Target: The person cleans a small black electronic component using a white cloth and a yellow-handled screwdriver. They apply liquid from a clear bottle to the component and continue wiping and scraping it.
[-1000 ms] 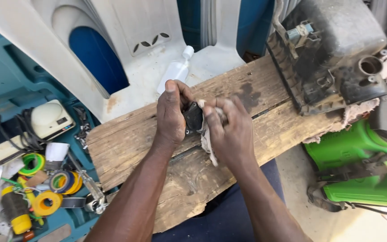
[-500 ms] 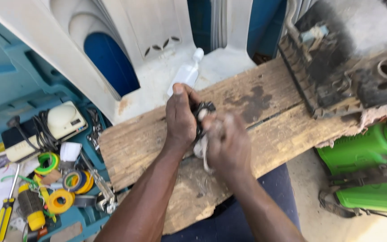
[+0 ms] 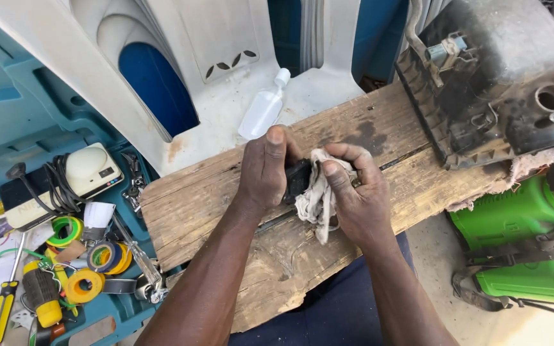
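Both hands, barely shifted, grip: left [image 3: 265, 173] a dark part [image 3: 297, 179], perhaps plastic; right [image 3: 357, 195] a rag [image 3: 315, 195].

Bright even daylight, soft shadows, sharp focus — slight wide-angle bend at edges

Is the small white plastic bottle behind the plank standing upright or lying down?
Lying down. The bottle rests on its side on the white plastic surface, its cap pointing up and to the right in the head view.

Single head-worn view, looking steeply down from close above a wooden plank [image 3: 226, 211]. The frame spans a tool tray [image 3: 8, 128] to a green machine [image 3: 527, 243].
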